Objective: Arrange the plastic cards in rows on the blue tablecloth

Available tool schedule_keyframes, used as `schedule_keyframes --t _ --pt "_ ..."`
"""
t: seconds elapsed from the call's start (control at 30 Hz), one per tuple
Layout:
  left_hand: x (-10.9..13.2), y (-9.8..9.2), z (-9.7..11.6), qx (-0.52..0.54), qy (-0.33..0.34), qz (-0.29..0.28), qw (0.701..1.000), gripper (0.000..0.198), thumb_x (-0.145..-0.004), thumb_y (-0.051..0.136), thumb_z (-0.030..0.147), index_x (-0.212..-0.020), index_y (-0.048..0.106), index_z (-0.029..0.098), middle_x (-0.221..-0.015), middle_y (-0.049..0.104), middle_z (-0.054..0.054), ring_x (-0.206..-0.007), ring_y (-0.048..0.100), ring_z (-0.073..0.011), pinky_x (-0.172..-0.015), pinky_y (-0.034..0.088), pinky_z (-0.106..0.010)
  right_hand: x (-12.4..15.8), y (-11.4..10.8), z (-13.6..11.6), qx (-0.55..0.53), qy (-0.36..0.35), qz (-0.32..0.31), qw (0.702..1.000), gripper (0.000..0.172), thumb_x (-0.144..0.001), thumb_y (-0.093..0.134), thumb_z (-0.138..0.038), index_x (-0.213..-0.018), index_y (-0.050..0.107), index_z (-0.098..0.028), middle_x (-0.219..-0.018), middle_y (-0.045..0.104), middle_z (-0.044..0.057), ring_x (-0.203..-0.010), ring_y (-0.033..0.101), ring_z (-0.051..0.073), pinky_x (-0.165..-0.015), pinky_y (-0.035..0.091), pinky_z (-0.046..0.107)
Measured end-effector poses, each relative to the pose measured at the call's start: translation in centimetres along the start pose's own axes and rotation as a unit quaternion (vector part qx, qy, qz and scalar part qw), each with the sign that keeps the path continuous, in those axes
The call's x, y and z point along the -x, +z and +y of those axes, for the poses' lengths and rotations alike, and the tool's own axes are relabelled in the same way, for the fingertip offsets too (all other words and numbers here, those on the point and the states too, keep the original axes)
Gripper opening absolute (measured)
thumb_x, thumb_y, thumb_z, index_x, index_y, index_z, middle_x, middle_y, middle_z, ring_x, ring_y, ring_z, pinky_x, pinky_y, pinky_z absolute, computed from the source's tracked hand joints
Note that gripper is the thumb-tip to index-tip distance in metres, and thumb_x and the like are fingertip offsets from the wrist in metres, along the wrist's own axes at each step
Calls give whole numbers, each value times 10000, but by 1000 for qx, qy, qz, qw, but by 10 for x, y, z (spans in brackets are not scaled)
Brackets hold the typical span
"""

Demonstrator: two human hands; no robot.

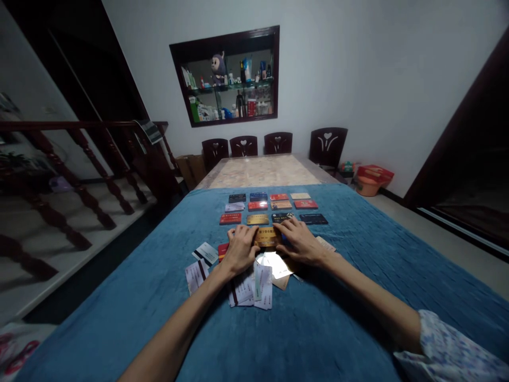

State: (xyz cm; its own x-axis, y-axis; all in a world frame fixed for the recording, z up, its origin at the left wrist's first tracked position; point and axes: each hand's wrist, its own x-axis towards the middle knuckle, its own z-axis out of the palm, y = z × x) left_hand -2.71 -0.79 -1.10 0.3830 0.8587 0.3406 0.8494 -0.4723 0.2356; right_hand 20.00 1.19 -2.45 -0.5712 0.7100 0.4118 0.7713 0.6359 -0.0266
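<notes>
On a blue cloth (358, 276) lie several plastic cards in neat rows (274, 208). Both my hands rest on the cloth just below those rows. My left hand (239, 249) and my right hand (299, 241) hold the two ends of a gold card (266, 237) between them, fingers curled onto it. Under and in front of my wrists lies a loose heap of pale cards (258, 281); a few more cards (201, 265) lie to the left of it. A red card (222, 250) peeks out beside my left hand.
Beyond the blue cloth the bare marbled tabletop (260, 171) runs to several dark chairs (278, 142) at the wall. A wall niche (228, 79) holds bottles and a toy. A wooden stair railing (79, 159) stands left; a red box (374, 174) sits on the floor right.
</notes>
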Motion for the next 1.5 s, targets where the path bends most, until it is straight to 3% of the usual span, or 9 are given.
schedule_keyframes --t 0.33,0.7,1.0,1.5 --pt "-8 -6 -3 -32 3 5 999 479 -789 602 141 -1262 544 190 -1313 526 -133 -1252 406 -312 -976 320 -507 -16 -12 7 45 -14 -28 999 527 -873 614 -483 -1310 573 -192 -1209 631 153 -1105 476 306 -868 370 410" --pt "-21 -14 -11 -48 1 -49 998 459 -798 585 137 -1251 549 208 -1345 516 -121 -1255 398 -325 -1000 325 -544 -32 -17 10 46 -31 -63 996 492 -878 564 -498 -1249 614 -180 -1212 599 158 -1111 454 306 -842 358 401" --pt "-46 -14 -28 -59 -2 -83 995 461 -782 591 166 -1239 547 212 -1311 526 -121 -1246 399 -334 -988 342 -542 -58 -20 15 65 -26 -108 992 463 -849 597 -458 -1228 623 -193 -1206 590 150 -1142 445 325 -899 363 456" --pt "-87 -11 -41 -119 -32 -137 983 406 -819 541 218 -1224 574 203 -1278 562 -143 -1236 425 -352 -987 333 -563 -96 -12 31 52 25 -173 983 297 -838 618 -417 -1067 686 -241 -1140 629 127 -1117 463 328 -862 407 470"
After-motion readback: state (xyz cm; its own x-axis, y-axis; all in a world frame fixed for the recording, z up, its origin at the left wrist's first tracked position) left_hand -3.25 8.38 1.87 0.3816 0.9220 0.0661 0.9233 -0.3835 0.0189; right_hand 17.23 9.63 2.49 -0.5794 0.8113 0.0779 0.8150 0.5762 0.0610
